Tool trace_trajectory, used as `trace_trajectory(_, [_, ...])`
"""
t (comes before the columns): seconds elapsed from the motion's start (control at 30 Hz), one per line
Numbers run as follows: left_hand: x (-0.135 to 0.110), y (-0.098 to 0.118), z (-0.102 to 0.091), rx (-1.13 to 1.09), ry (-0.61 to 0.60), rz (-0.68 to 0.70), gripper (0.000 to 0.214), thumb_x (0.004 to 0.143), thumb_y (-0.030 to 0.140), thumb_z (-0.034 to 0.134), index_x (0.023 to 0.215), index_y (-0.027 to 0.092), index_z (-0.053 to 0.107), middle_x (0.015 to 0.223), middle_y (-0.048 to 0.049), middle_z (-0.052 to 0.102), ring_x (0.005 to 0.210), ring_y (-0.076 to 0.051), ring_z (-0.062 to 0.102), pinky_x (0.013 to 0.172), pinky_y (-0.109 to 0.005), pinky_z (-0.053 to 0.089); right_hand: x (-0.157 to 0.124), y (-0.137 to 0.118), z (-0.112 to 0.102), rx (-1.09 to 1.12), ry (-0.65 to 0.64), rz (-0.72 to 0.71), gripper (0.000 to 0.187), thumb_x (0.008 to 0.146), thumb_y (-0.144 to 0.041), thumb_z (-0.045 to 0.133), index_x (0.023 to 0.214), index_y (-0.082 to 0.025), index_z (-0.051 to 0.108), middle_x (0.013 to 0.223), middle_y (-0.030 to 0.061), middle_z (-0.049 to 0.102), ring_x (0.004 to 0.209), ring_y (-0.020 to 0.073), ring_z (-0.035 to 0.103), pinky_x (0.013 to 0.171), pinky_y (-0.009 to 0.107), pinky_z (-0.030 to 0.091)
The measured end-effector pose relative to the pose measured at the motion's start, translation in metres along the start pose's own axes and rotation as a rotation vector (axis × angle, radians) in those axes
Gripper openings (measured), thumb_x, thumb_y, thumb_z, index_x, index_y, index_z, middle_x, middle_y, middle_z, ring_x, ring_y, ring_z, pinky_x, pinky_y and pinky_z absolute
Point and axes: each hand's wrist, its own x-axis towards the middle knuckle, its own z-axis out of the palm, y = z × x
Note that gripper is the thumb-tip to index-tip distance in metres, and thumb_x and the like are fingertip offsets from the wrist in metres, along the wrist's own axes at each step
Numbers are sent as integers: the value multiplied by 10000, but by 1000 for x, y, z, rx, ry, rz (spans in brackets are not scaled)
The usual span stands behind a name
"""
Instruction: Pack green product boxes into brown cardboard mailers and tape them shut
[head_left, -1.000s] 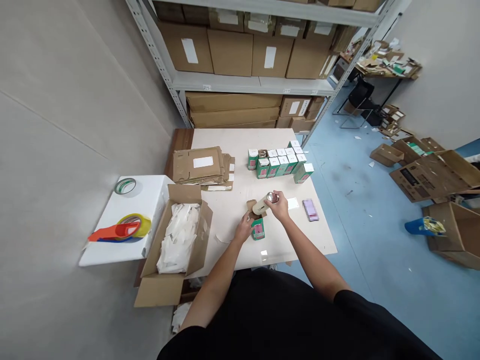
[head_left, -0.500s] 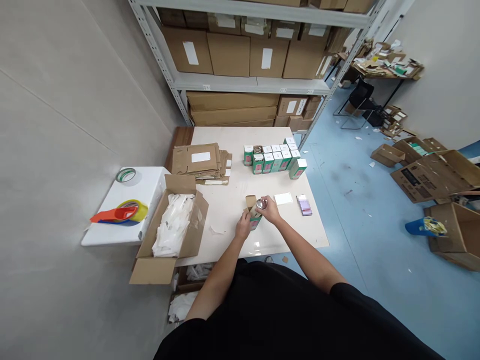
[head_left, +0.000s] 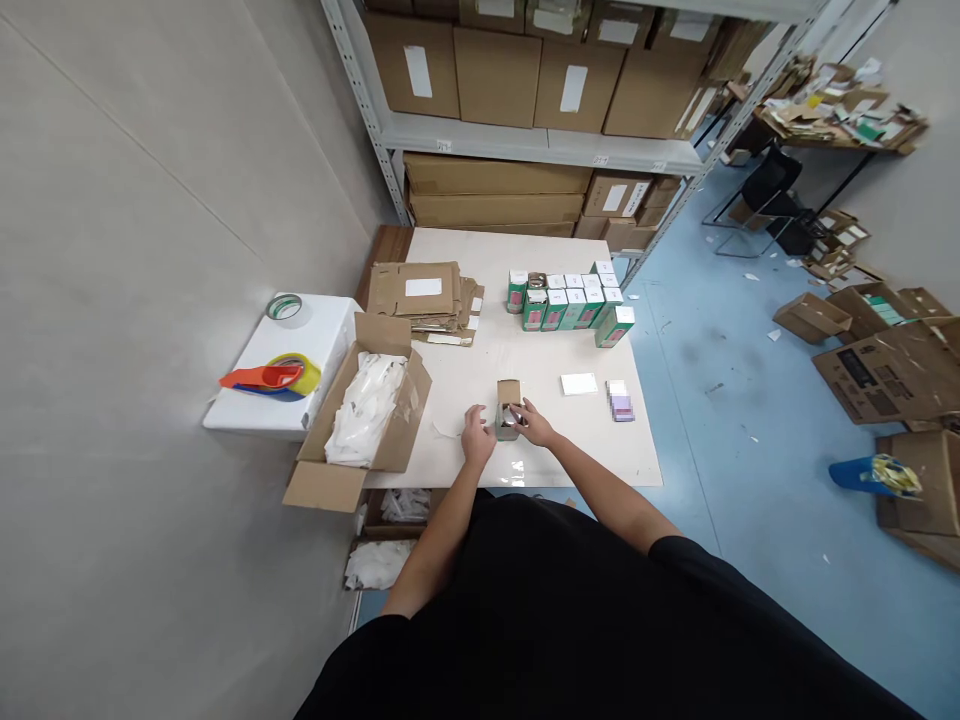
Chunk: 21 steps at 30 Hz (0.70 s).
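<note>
A small green carton [head_left: 507, 431] stands upright in front of me on the table, its brown top flap [head_left: 508, 391] raised at the back. Inside its opening sits a container with a shiny silver top, mostly hidden by the carton walls and my fingers. My left hand [head_left: 478, 436] is at the carton's left side, fingers apart and loosely bent; whether it touches the carton is hard to see. At the right edge of the opening, my right hand [head_left: 534, 426] has its fingertips closed on the silver-topped container.
Several green-and-white cartons [head_left: 574, 308] stand at the table's back right. Flattened cardboard [head_left: 416, 290] lies back left. A white card [head_left: 578, 384] and small purple packets [head_left: 621, 402] lie rightward. An open box of white bags [head_left: 367, 408] is leftward, beside a white stand [head_left: 330, 330] with tape.
The silver-topped container has gone down into the carton, which now stands upright on the table. My left hand has loosened from the carton. The camera view has shifted.
</note>
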Motion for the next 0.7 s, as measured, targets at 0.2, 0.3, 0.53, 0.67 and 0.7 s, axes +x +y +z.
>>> trace_trajectory(0.2, [40, -5, -3, -352, -346, -347, 337, 863, 373, 688, 1143, 185, 684, 1061, -99, 736, 819, -198, 737, 789, -352, 590, -1, -8, -5, 84, 206, 207, 1023, 702, -335, 862, 1594, -235, 371, 1605, 170, 428, 1484, 333, 435, 1179, 486, 419])
trace_trajectory(0.3, [50, -2, 4, -340, -415, -240, 479, 714, 384, 846, 1124, 176, 709, 1044, -96, 750, 901, -217, 726, 871, -370, 582, -9, -8, -9, 142, 256, 308, 960, 679, -339, 875, 1523, -217, 434, 1390, 157, 636, 1229, 311, 664, 1055, 479, 522])
trace_trajectory(0.53, [49, 4, 14, -282, -415, -231, 475, 758, 214, 735, 1230, 194, 684, 1250, -113, 702, 1052, -227, 700, 934, -375, 570, -28, -11, -10, 235, 161, 158, 478, 769, -271, 784, 1227, -321, 653, 1221, 16, 724, 900, 222, 742, 887, 419, 590])
trace_trajectory(0.67, [46, 8, 7, -275, -380, -132, 505, 719, 115, 670, 1213, 226, 671, 1248, -71, 691, 1171, -229, 655, 979, -355, 546, -30, -20, -3, 190, 94, 149, 506, 756, -256, 785, 1244, -315, 668, 1178, 22, 738, 922, 256, 739, 845, 414, 597])
trace_trajectory(0.7, [44, 8, 5, -272, -373, -102, 502, 710, 102, 653, 1194, 232, 670, 1242, -58, 688, 1170, -223, 652, 989, -355, 542, -31, -22, -2, 193, 102, 151, 522, 755, -258, 784, 1259, -303, 655, 1200, 31, 732, 927, 254, 738, 840, 404, 596])
